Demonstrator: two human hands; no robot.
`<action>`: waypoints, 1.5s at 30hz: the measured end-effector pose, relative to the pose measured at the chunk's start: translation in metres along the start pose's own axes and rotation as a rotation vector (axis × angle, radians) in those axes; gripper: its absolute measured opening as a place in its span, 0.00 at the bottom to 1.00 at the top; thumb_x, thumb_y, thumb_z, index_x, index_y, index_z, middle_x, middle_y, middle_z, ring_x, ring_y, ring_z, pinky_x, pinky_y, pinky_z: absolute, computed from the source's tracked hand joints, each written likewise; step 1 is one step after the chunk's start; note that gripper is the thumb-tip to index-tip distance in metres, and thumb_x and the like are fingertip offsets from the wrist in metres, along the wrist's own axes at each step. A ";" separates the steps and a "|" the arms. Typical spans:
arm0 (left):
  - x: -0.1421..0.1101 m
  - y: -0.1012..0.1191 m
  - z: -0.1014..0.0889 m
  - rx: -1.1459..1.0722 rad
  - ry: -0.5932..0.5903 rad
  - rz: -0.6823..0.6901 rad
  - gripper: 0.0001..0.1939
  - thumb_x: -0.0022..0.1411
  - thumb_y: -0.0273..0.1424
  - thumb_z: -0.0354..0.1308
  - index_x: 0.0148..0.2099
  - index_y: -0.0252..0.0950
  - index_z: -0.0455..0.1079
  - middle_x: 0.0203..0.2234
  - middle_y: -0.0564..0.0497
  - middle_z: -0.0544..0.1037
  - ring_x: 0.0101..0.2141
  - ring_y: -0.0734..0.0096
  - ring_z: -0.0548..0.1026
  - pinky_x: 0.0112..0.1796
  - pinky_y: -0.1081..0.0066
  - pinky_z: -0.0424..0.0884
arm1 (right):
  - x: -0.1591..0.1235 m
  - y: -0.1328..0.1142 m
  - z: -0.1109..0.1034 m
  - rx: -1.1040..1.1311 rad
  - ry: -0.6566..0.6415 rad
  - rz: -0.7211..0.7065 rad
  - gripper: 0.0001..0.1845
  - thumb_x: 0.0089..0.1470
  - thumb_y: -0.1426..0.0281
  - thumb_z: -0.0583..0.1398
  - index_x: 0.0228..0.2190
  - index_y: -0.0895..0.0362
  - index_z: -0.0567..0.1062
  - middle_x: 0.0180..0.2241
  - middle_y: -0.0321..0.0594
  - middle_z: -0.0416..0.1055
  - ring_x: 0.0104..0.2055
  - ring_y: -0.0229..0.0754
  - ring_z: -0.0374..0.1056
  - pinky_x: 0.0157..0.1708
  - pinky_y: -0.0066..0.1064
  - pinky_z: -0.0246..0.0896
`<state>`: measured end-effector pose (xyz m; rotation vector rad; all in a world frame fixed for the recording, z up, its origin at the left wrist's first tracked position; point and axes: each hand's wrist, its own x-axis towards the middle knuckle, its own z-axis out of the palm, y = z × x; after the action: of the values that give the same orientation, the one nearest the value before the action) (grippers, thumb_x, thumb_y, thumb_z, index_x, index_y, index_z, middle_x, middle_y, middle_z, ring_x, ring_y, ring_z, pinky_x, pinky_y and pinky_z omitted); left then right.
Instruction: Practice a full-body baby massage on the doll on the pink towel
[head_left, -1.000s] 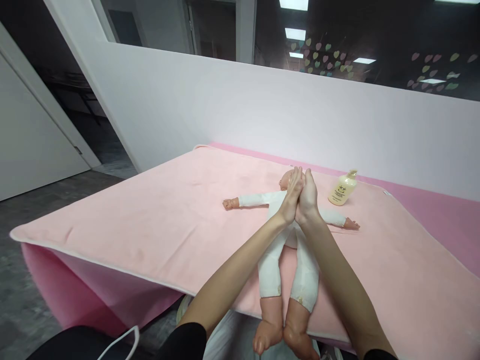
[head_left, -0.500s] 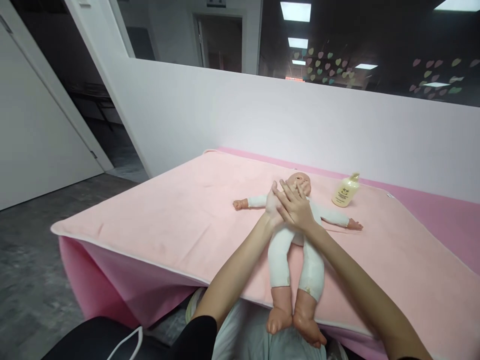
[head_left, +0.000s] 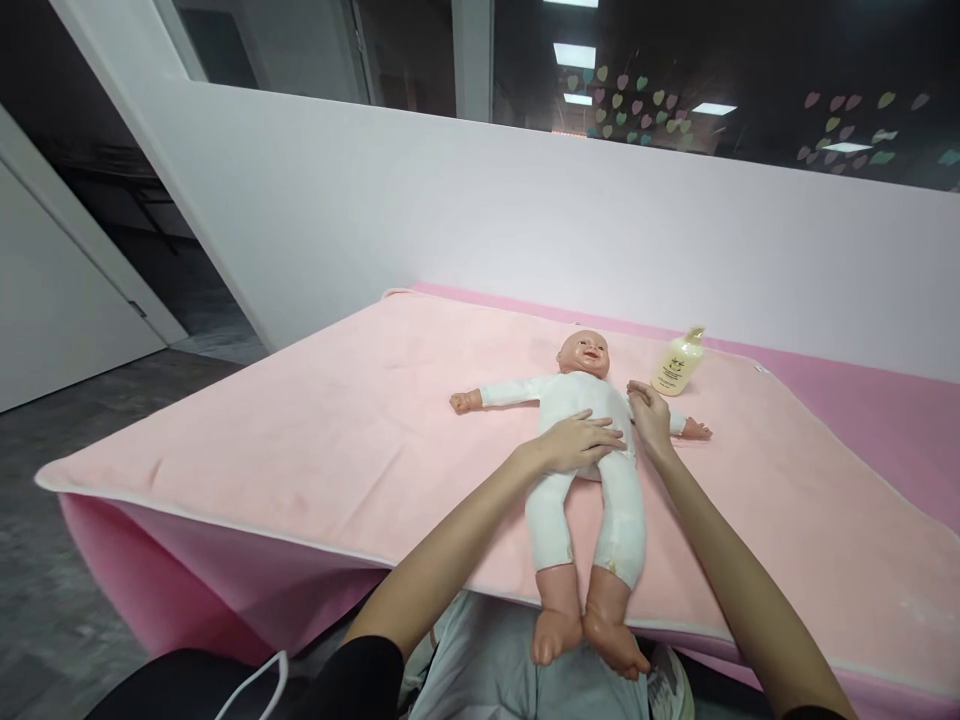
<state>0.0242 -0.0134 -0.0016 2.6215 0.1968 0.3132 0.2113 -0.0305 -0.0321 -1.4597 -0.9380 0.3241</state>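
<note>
A baby doll (head_left: 568, 398) in a white suit lies on its back, head towards the wall, its feet over the near table edge. My left hand (head_left: 577, 442) lies flat across its belly, fingers stretched out and holding nothing. On the doll's right-hand side in view, my right hand (head_left: 651, 415) stands on edge against the torso, over the upper arm. Its fingers are slightly bent, and no object shows in them. Just beyond that hand is a pale yellow pump bottle (head_left: 676, 366), upright.
A light pink blanket (head_left: 322, 420) covers the table, with a darker pink cover (head_left: 862, 400) under it. Behind rises a white wall (head_left: 525, 220) below a dark window. A white door (head_left: 67, 290) is at the left.
My hands were together above the doll's chest and have parted. The left came down onto the belly, the right moved to the doll's side. The doll's face is now uncovered.
</note>
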 end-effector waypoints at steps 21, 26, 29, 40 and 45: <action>-0.013 -0.037 0.012 -0.012 0.414 -0.553 0.27 0.65 0.42 0.38 0.64 0.38 0.48 0.64 0.48 0.44 0.63 0.62 0.40 0.60 0.55 0.42 | -0.061 -0.032 0.018 -0.148 -0.427 -0.589 0.13 0.48 0.73 0.51 0.28 0.53 0.75 0.36 0.40 0.75 0.42 0.43 0.70 0.46 0.38 0.65; -0.023 -0.049 0.020 -0.153 0.519 -0.490 0.24 0.66 0.36 0.37 0.62 0.39 0.53 0.63 0.52 0.49 0.63 0.69 0.43 0.61 0.62 0.43 | -0.048 -0.031 0.016 -0.217 -0.735 -0.515 0.17 0.52 0.71 0.49 0.37 0.52 0.76 0.46 0.36 0.71 0.53 0.42 0.63 0.60 0.50 0.40; -0.021 -0.047 0.021 -0.218 0.611 -0.494 0.24 0.64 0.35 0.39 0.61 0.36 0.56 0.61 0.51 0.54 0.62 0.69 0.46 0.61 0.62 0.45 | -0.039 -0.027 0.015 -0.382 -0.740 -0.456 0.20 0.57 0.64 0.48 0.49 0.48 0.68 0.55 0.35 0.60 0.62 0.44 0.49 0.61 0.54 0.24; -0.024 -0.006 0.007 -0.145 0.368 -0.006 0.19 0.63 0.32 0.42 0.49 0.41 0.71 0.46 0.51 0.75 0.47 0.68 0.72 0.55 0.64 0.60 | -0.027 0.025 0.018 -0.361 -0.358 -0.099 0.37 0.51 0.47 0.50 0.57 0.54 0.59 0.62 0.46 0.46 0.65 0.51 0.38 0.60 0.53 0.31; -0.019 -0.001 0.002 0.008 0.116 -0.059 0.19 0.66 0.36 0.40 0.56 0.50 0.63 0.57 0.56 0.63 0.59 0.68 0.56 0.60 0.57 0.41 | -0.029 0.042 0.020 -0.124 -0.209 -0.057 0.33 0.51 0.50 0.51 0.54 0.56 0.64 0.58 0.45 0.55 0.62 0.47 0.47 0.61 0.46 0.38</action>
<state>0.0062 -0.0174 -0.0067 2.6016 0.3151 0.4456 0.1939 -0.0310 -0.0844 -1.5285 -1.1838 0.3876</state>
